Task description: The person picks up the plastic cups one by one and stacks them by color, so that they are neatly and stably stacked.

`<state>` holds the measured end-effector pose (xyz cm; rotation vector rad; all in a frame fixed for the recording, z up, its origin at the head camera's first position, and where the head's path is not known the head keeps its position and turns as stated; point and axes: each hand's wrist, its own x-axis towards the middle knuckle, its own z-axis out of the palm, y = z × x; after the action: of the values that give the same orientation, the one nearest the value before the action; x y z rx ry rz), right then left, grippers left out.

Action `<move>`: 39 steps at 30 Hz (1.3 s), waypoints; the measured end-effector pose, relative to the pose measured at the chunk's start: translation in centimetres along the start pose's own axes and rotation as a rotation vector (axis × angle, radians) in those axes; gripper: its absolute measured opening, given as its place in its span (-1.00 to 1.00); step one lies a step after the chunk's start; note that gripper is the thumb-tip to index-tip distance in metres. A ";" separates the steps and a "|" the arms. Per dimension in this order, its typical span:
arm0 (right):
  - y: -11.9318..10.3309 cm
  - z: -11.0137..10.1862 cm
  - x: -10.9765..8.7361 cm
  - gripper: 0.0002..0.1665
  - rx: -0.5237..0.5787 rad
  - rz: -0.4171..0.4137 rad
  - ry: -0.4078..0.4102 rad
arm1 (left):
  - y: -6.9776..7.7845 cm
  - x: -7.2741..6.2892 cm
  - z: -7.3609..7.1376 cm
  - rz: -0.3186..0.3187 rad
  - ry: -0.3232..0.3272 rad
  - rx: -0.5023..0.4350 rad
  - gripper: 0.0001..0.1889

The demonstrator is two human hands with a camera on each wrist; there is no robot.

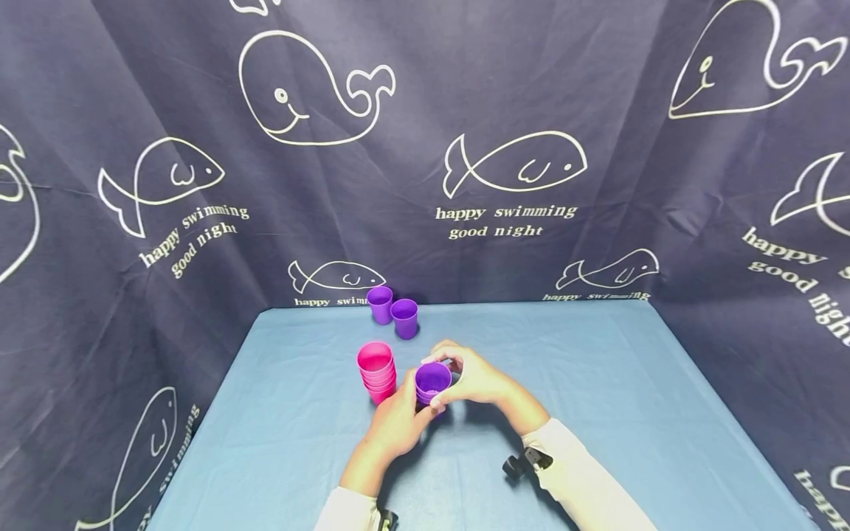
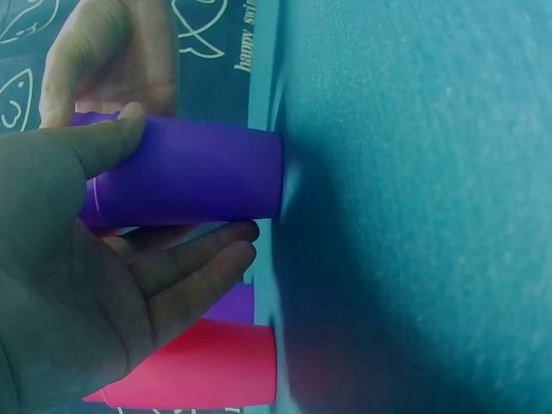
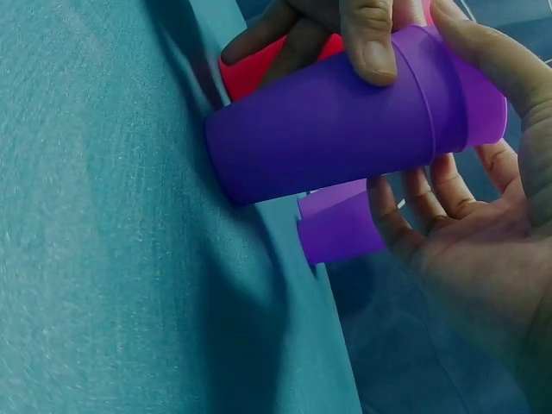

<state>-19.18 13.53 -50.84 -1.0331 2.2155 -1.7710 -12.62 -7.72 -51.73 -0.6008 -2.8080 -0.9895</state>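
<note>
A stack of purple cups (image 1: 433,376), one nested in another, stands mouth up between my two hands. My left hand (image 1: 397,422) grips the stack from the left, its thumb on the near side in the left wrist view. From the right, my right hand (image 1: 479,377) holds the upper cup near the rim, thumb on one side and fingers on the other. In the right wrist view the stacked rims (image 3: 427,95) show below its thumb. The base is on or just above the table; I cannot tell which. Left of my left hand stands a stack of pink cups (image 1: 376,369).
Two more purple cups, one (image 1: 381,305) beside the other (image 1: 405,319), stand mouth up near the table's back edge. A blue cloth covers the table (image 1: 598,391). Dark curtains (image 1: 412,184) with white fish and whale drawings hang behind it and at both sides.
</note>
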 end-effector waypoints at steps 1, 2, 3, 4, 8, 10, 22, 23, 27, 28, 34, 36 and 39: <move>0.1 0.0 0.0 -0.29 0.002 0.002 0.001 | 0.0 0.0 0.0 -0.001 0.003 -0.005 -0.39; 0.1 0.0 0.0 -0.29 0.001 0.006 0.002 | 0.0 0.0 0.0 0.002 0.009 -0.009 -0.39; 0.1 -0.1 0.0 -0.29 0.000 0.005 0.001 | 0.0 0.0 0.1 0.010 0.021 -0.011 -0.40; 0.1 -0.1 0.0 -0.29 0.001 0.006 0.001 | 0.0 0.0 0.1 0.025 0.039 -0.003 -0.40; 0.2 -0.2 0.0 -0.29 0.011 0.011 -0.010 | 0.1 0.0 0.1 0.046 0.056 0.006 -0.40; 0.3 -0.3 0.0 -0.29 0.011 0.011 -0.012 | 0.2 0.0 0.0 0.043 0.048 0.009 -0.40; 0.0 -0.4 0.0 -0.31 -0.111 0.018 -0.006 | -0.5 0.0 0.3 0.093 0.059 -0.057 -0.38; -0.1 -0.4 0.0 -0.31 -0.119 0.022 -0.008 | -0.5 -0.1 0.3 0.085 0.054 -0.068 -0.38; -0.4 -0.2 -0.1 -0.32 -0.143 0.031 -0.011 | -0.1 -0.1 0.0 0.019 0.021 -0.085 -0.38; -0.5 -0.2 -0.2 -0.32 -0.150 0.031 -0.010 | -0.1 0.0 0.0 0.009 0.012 -0.087 -0.38; -0.8 -0.1 -0.2 -0.31 -0.176 0.023 0.002 | 0.0 0.3 -0.1 -0.045 -0.022 -0.108 -0.37; -0.8 -0.1 -0.3 -0.31 -0.179 0.021 0.005 | 0.0 0.3 -0.1 -0.048 -0.024 -0.110 -0.37; -0.9 -0.1 -0.3 -0.31 -0.186 0.019 0.008 | 0.1 0.4 -0.1 -0.056 -0.030 -0.112 -0.37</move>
<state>-18.61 13.67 -50.10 -1.0357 2.4240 -1.5873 -12.95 -7.62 -51.51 -0.5564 -2.8250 -1.1636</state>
